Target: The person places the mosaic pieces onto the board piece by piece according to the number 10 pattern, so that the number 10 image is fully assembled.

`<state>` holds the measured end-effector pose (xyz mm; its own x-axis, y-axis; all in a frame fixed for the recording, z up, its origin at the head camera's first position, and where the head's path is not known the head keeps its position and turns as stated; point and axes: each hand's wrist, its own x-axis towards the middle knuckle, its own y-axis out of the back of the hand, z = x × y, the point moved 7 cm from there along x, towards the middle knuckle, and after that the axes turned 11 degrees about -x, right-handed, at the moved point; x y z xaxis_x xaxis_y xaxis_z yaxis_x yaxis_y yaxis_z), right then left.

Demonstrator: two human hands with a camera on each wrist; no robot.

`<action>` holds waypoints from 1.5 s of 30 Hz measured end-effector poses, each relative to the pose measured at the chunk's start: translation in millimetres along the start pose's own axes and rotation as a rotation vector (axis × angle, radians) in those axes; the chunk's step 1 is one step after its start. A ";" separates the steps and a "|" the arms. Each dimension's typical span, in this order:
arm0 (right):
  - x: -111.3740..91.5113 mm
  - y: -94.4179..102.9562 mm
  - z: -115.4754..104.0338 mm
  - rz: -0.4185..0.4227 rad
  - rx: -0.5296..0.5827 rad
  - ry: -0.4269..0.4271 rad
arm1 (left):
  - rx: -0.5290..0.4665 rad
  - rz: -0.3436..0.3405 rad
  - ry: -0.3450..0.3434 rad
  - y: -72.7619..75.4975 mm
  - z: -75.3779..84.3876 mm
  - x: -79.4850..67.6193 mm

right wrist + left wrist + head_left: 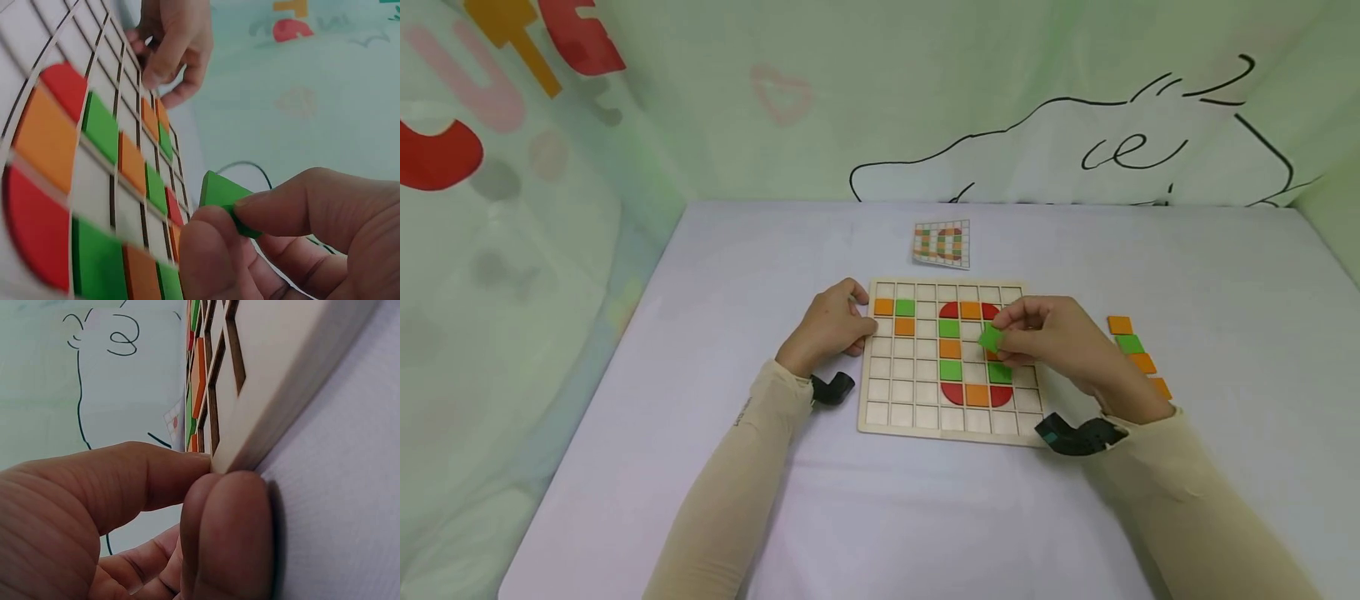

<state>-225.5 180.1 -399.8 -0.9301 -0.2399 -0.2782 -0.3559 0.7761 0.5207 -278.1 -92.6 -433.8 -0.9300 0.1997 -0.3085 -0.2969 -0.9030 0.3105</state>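
A: Any writing you can read?
B: On the cloth wall [587,317], far left of the grid board [901,413], there's a pink U [505,115] and an orange T [535,62]. The print on the left sleeve [722,500], near the board's left side, is too small to read. Beyond the board, black lines [1263,137] curl across the backdrop.
A: And the hands?
B: The right hand [1063,343] pinches a square green tile [990,338] between thumb and finger, tilted, above the right half of the board. The left hand [827,323] holds the board's left edge with thumb and fingers.
A: What's it all made of?
B: The board looks like pale wood, thin ridges dividing it into square cells. Its tiles are flat and plain; the red pieces [952,393] have one rounded corner. Right of the board, orange tiles [1119,325] and a green one lie in a rough line on white cloth [1247,333]. A grid-printed card [942,244] lies just beyond the board.
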 end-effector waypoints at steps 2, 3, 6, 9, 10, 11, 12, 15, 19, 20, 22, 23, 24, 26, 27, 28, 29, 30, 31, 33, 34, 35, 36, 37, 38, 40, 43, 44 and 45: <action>5.4 -8.5 -6.8 -0.029 0.037 0.008 | 0.002 -0.001 -0.005 -0.4 -0.6 0.5; 8.2 -12.8 -9.4 -0.042 0.049 0.009 | 0.006 -0.001 -0.007 -0.6 -0.8 0.7; 17.5 -25.6 -15.5 -0.071 0.073 0.000 | 0.016 0.000 -0.013 -1.1 -0.8 1.0; 26.2 -37.6 -19.4 -0.103 0.093 -0.022 | 0.017 0.003 -0.014 -1.4 -0.6 0.9; 28.7 -41.4 -20.8 -0.114 0.096 -0.026 | 0.014 0.003 -0.014 -1.5 -0.5 0.9; 31.0 -44.9 -22.3 -0.125 0.098 -0.029 | 0.013 0.003 -0.012 -1.6 -0.5 0.8; 32.9 -48.0 -23.6 -0.135 0.098 -0.032 | 0.010 0.002 -0.010 -1.6 -0.4 0.6; 38.4 -55.9 -27.1 -0.154 0.084 -0.041 | 0.008 0.000 -0.010 -1.8 0.4 0.2; 44.3 -63.3 -31.1 -0.162 0.074 -0.057 | 0.012 -0.002 -0.012 -1.6 1.0 0.3; 45.6 -64.7 -32.3 -0.163 0.073 -0.057 | 0.012 -0.003 -0.012 -1.6 0.9 0.4; 47.6 -66.9 -34.1 -0.165 0.061 -0.057 | 0.010 -0.004 -0.010 -1.5 0.4 0.8; 48.3 -67.9 -35.0 -0.167 0.053 -0.054 | 0.009 -0.004 -0.010 -1.5 0.4 1.0; 49.5 -69.0 -35.7 -0.169 0.049 -0.055 | 0.007 -0.003 -0.009 -1.3 0.3 1.1; 51.3 -70.6 -36.9 -0.170 0.031 -0.056 | 0.006 -0.004 -0.007 -1.1 -0.1 1.5; 52.1 -71.5 -37.3 -0.171 0.024 -0.058 | 0.006 -0.005 -0.008 -1.1 -0.1 1.7; 53.0 -72.3 -37.8 -0.172 0.018 -0.060 | 0.007 -0.005 -0.009 -1.0 -0.1 1.7; 53.9 -73.0 -38.2 -0.173 0.011 -0.062 | 0.008 -0.005 -0.011 -0.9 0.0 1.9; 54.8 -73.6 -38.6 -0.172 0.004 -0.065 | 0.008 -0.005 -0.011 -0.9 -0.1 2.1; 55.5 -73.9 -39.0 -0.172 -0.002 -0.067 | 0.008 -0.007 -0.012 -1.1 -0.2 2.3; 56.4 -74.7 -40.0 -0.174 -0.007 -0.070 | 0.010 -0.008 -0.015 -1.3 0.0 2.4; 56.7 -74.8 -40.2 -0.173 -0.011 -0.070 | 0.010 -0.008 -0.015 -1.1 -0.2 2.3; 57.0 -75.1 -40.6 -0.174 -0.011 -0.070 | 0.010 -0.008 -0.015 -1.1 -0.4 2.4; 57.4 -75.4 -40.6 -0.173 -0.009 -0.072 | 0.010 -0.009 -0.016 -1.0 -0.4 2.4; 57.6 -75.6 -40.9 -0.173 -0.008 -0.072 | 0.010 -0.009 -0.017 -0.9 -0.4 2.3; 57.8 -75.9 -41.1 -0.171 -0.008 -0.072 | 0.011 -0.008 -0.020 -0.6 -0.3 2.2; 58.5 -76.5 -41.5 -0.168 -0.011 -0.068 | 0.011 -0.006 -0.021 -0.2 -0.1 1.9; 59.5 -77.5 -42.9 -0.163 -0.020 -0.055 | 0.012 -0.007 -0.024 0.2 0.3 1.7; 59.8 -77.9 -43.4 -0.162 -0.026 -0.050 | 0.012 -0.007 -0.024 0.3 0.4 1.7; 59.9 -78.1 -44.1 -0.161 -0.032 -0.044 | 0.012 -0.007 -0.024 0.4 0.5 1.6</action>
<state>-257.4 79.4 -421.5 -0.8563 -0.3333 -0.3946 -0.5033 0.7104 0.4920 -279.9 -92.5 -433.7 -0.9326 0.2155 -0.2894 -0.3062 -0.8969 0.3190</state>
